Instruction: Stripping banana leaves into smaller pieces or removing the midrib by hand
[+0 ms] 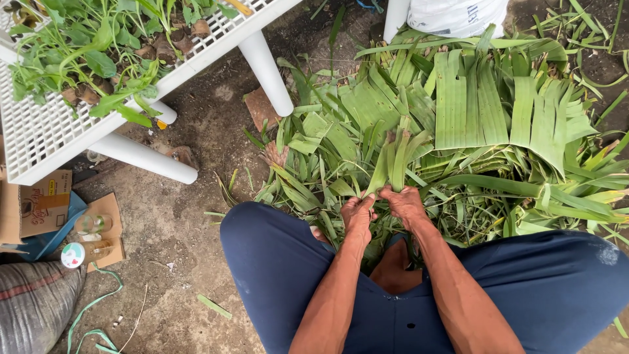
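Brown cardboard box far left; white sack top.

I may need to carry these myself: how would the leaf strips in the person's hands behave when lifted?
The leaf strips look thin and long, so probably floppy and light. Left hand and right hand pinch them bunched; loose ones may well slip apart.

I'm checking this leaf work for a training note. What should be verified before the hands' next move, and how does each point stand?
1. Both hands on the leaf strip: ok; left hand and right hand pinch its lower end.
2. Strip free of the leaf pile: cannot tell; its top lies among other leaves.
3. Hands unobstructed: ok, nothing covers them.
4. White table leg clear of the hands: ok, it stands apart.
5. Tear line in the strip: cannot tell, fingers hide it.
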